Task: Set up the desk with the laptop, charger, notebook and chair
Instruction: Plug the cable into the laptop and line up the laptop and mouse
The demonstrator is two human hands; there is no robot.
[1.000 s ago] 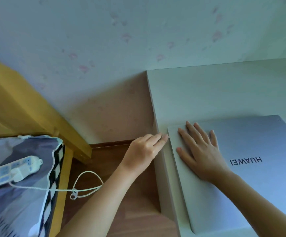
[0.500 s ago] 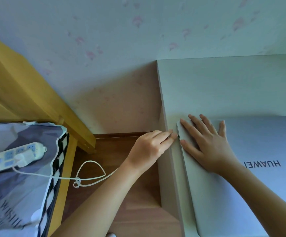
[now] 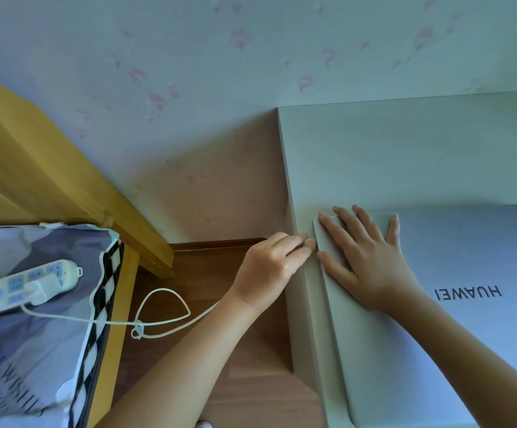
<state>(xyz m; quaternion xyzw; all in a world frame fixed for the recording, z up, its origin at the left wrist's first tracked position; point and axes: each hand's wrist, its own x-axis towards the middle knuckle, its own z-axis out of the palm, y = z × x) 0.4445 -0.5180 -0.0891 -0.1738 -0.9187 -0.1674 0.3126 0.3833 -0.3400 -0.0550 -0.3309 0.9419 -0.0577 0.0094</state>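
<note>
Pale floral wallpaper backs a corner where a white worktop (image 3: 405, 156) meets a wooden floor. Nearest, a closed silver Huawei laptop (image 3: 467, 319), smooth and matte with rounded corners, lies flat on the worktop near its left edge. The right hand (image 3: 365, 261) presses flat on the lid, fingers spread. The left hand (image 3: 274, 262) has its fingertips at the laptop's left edge, apparently pinching the plug of a thin white charger cable (image 3: 164, 316), though the plug is hidden. Farther left, the cable loops to a white charger (image 3: 42, 288) plugged into a power strip (image 3: 28, 284) lying on patterned bedding (image 3: 19, 350). Judging by this, laptop and charger are nearly done; the notebook and chair, unseen, remain.
</note>
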